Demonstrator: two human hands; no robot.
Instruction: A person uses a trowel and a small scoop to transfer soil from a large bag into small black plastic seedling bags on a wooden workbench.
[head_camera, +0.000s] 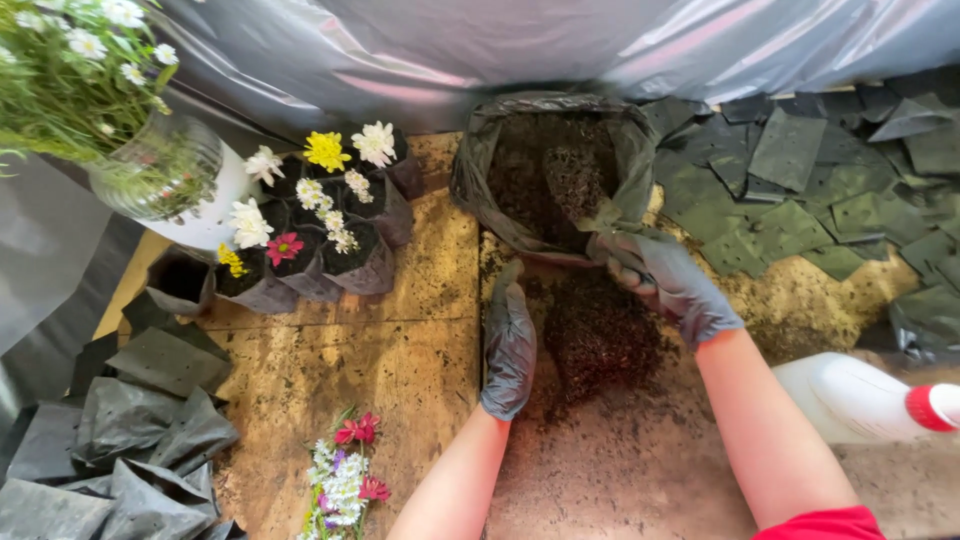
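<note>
Right hand grip pinches the soil bag rim; left hand flat, fingers spread, beside soil.

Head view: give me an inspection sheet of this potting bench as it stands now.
Surface: wooden board, dusted with soil.
Job's things: black soil bag, open and tipped toward the person; soil pile spilled in front of it.
Clutter: filled grow bags with flowers at left; empty grow bags heaped at right, more at lower left; cut flowers near the front edge; white bottle with red cap at right; glass vase of daisies.
Hands: left hand, gloved, flat beside the pile; right hand, gloved, gripping the bag's rim.
Cables: nothing seen.
Surroundings: plastic sheeting behind the bench.
</note>
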